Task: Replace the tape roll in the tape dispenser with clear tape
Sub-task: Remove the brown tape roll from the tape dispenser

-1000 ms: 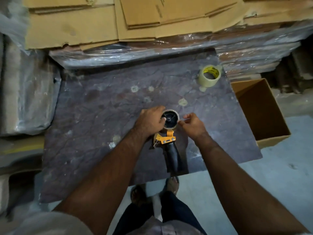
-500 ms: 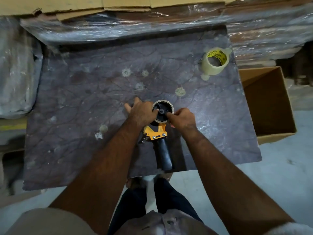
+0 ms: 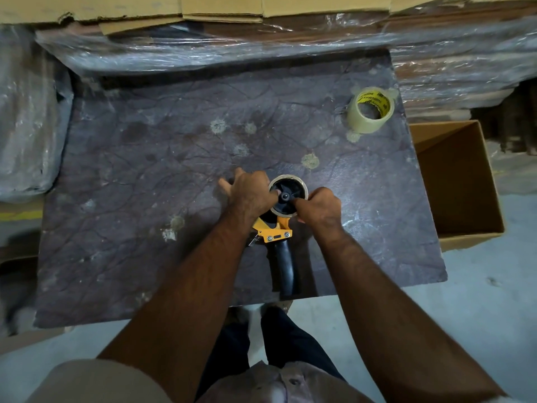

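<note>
Since a moment ago my right hand point(image 3: 319, 206) has closed in from the roll's outer rim to the hub. On the dark worktop point(image 3: 145, 184), the tape dispenser point(image 3: 280, 228) lies flat near the near edge, long axis running near-to-far, handle toward me, spool end away. The clear tape point(image 3: 372, 110) waits at the far right corner. My left hand point(image 3: 250, 196) braces, fingers partly spread; right fingers pinch the old roll point(image 3: 287, 194). I'd pull it straight off the hub.
</note>
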`<move>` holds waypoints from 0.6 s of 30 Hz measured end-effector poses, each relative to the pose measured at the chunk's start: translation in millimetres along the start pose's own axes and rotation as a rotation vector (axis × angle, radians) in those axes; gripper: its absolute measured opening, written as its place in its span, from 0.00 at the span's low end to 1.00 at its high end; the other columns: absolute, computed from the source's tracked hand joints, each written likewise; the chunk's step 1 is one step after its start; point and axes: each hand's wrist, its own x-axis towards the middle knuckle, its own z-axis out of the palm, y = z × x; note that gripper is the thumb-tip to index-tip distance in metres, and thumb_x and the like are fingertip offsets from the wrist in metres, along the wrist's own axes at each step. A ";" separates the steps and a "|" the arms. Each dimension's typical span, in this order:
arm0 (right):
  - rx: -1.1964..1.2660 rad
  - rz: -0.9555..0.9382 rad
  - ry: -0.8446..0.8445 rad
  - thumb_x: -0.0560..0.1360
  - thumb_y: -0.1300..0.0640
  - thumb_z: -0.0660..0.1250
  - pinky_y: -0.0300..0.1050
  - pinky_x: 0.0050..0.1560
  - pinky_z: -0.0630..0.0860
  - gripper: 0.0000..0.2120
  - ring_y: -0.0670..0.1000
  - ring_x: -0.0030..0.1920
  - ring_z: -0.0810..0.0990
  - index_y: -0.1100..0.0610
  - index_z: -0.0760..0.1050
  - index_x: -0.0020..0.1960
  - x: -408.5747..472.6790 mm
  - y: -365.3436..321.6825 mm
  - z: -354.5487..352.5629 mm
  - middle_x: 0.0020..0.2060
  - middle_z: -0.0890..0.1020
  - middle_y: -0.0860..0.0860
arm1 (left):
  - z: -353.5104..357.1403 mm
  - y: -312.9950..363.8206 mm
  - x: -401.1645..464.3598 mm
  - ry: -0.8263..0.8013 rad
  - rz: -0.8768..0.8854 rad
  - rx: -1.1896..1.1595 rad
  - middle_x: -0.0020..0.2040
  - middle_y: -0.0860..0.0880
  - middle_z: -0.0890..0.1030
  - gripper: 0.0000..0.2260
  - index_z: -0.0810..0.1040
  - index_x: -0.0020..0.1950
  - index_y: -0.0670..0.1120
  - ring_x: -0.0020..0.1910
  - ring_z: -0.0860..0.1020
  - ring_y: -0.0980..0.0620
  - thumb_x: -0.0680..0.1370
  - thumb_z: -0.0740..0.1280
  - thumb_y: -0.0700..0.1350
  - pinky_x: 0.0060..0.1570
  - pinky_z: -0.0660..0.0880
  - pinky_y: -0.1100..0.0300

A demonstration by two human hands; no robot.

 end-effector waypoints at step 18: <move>0.651 -0.061 -0.152 0.73 0.48 0.74 0.43 0.33 0.82 0.15 0.50 0.32 0.85 0.55 0.72 0.51 -72.4 -37.9 -55.8 0.38 0.83 0.55 | -113.4 -32.8 -78.0 0.020 0.471 -0.399 0.56 0.54 0.85 0.25 0.79 0.65 0.53 0.59 0.80 0.51 0.73 0.71 0.64 0.65 0.74 0.44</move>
